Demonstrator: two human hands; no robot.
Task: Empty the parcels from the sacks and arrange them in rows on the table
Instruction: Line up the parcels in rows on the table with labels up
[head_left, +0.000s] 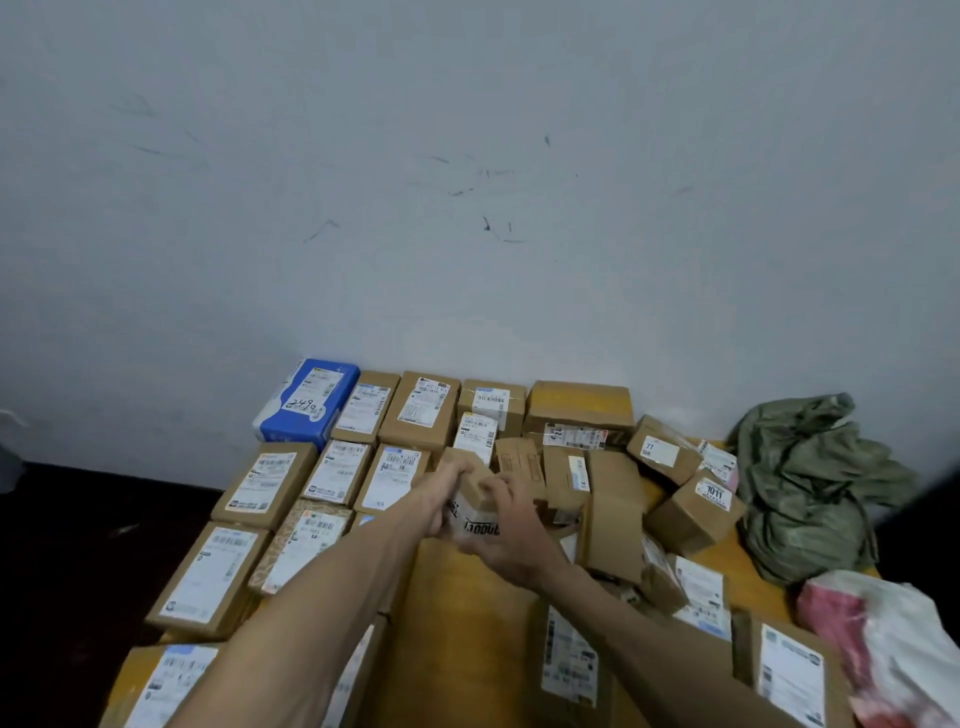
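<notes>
Small brown cardboard box: sides were largely covered by left grip and right grip; its black print was blurred, unreadable. Yellow table lay mostly buried under parcels. Pink-and-white plastic bag ran off the right edge. Brown labelled carton was cropped at the bottom edge. Label text everywhere was too small to read.

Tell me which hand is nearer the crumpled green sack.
Right. The right hand grips the small box on the side toward the green sack; the left hand grips the opposite side, farther from it.
</notes>
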